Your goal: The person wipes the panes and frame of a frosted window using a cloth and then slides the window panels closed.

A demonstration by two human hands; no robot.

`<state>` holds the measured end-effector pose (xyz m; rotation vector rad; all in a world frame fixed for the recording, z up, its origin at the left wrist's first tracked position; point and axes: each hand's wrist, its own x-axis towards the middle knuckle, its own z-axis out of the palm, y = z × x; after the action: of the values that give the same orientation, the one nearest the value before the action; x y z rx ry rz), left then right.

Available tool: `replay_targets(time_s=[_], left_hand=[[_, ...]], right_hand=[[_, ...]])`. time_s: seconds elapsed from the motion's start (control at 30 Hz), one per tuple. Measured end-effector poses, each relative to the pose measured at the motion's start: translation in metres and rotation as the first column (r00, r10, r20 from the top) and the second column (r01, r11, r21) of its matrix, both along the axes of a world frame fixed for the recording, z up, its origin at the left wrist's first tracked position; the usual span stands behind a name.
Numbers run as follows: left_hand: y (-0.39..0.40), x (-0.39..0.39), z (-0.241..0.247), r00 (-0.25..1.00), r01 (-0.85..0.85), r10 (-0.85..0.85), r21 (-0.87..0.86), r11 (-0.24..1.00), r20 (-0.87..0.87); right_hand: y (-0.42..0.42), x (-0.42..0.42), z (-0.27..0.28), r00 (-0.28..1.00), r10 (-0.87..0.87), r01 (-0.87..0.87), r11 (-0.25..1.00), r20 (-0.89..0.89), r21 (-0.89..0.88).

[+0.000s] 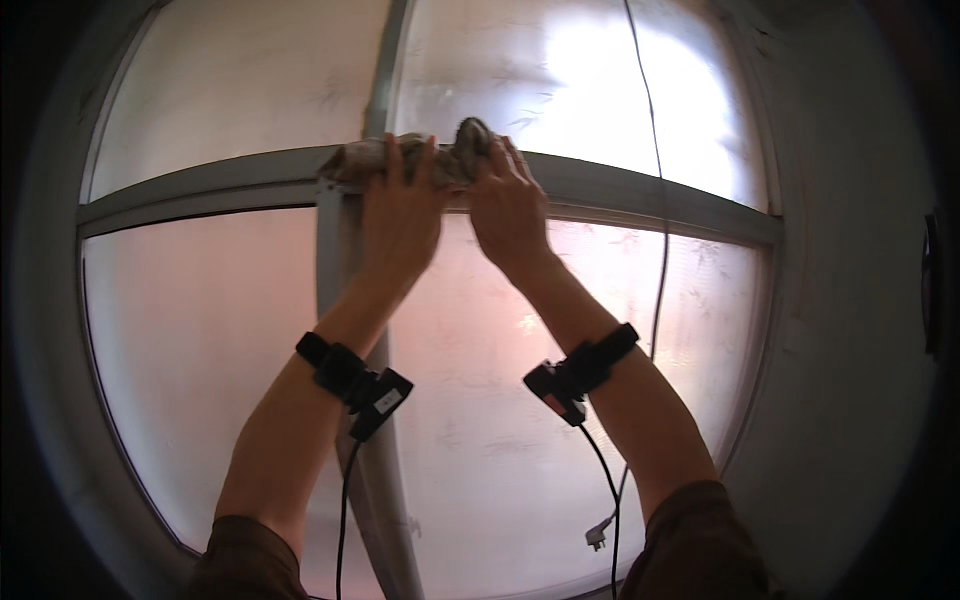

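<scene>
Both my hands are raised to the horizontal rail (600,180) of a window frame, where a crumpled, dirty-looking cloth (356,160) lies bunched against it. My left hand (405,214) presses on the cloth with its fingers spread, just above the top of the vertical sash post (328,247). Beside it, my right hand (511,206) grips the cloth's right end, and a folded loop of fabric (472,139) sticks up past the fingers. Parts of the cloth are hidden under both hands.
Frosted panes with a leaf pattern fill the frame, such as the upper left pane (240,90) and lower left pane (202,337). A thin cable (654,127) hangs down the right side, and a plug (596,534) dangles low. Black strapped devices (381,401) with cords ride on both forearms. A wall (847,300) stands right.
</scene>
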<state>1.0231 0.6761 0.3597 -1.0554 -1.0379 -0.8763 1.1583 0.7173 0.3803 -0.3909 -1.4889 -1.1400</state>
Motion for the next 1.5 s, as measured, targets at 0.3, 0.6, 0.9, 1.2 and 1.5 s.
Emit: replay_targets(time_s=[0.3,0.6,0.9,1.2,1.5], left_hand=[[0.019,-0.056,0.001,0.92,0.363,-0.381,0.17,0.916,0.092],[-0.02,-0.05,-0.014,0.859,0.479,-0.512,0.341,0.809,0.011],[0.063,0.017,-0.012,0.911,0.397,-0.4,0.05,0.916,0.097],[0.127,0.114,-0.004,0.957,0.228,-0.218,0.033,0.973,-0.189],[0.128,0.141,-0.009,0.882,0.443,-0.459,-0.144,0.885,-0.11]], right_hand=[[0.02,-0.041,0.012,0.881,0.413,-0.355,0.9,0.232,-0.253],[0.014,-0.048,0.003,0.89,0.374,-0.38,0.925,0.26,-0.028],[0.05,0.045,0.003,0.999,0.019,-0.018,1.0,0.043,-0.014],[0.103,0.167,-0.013,1.0,-0.021,0.022,0.998,0.021,-0.055],[0.094,0.214,-0.051,0.99,-0.122,0.124,0.992,0.067,-0.027]])
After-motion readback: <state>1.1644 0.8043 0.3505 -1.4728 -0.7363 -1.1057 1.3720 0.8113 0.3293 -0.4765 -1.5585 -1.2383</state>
